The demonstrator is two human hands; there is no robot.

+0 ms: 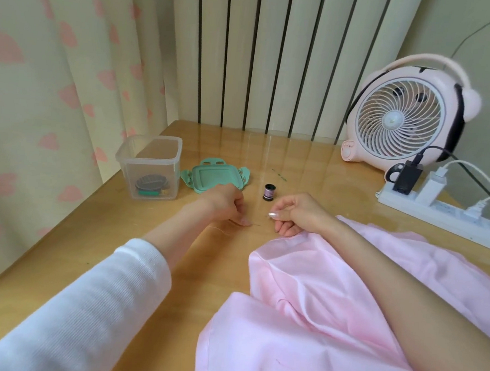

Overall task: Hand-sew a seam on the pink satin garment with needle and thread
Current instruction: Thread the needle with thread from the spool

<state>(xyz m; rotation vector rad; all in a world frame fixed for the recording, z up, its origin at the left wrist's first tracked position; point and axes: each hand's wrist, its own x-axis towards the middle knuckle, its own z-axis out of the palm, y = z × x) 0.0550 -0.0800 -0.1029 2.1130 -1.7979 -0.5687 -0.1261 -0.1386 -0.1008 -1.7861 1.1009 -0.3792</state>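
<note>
Clear tub (127, 170) holds a dark disc (151, 182); left grip (225, 203) pinches needle (254, 224); right grip (296, 213), cannot tell.

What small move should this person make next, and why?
Probably bring the hands together and thread the needle. The left hand pinches it low over the table, pointing at the right hand, whose curled fingers sit close by; whether they hold thread is too fine to tell. The spool stands just behind them.

thread spool (268, 191) right of lid (214, 180), container (128, 161) left, garment (298, 327) nearest
</note>
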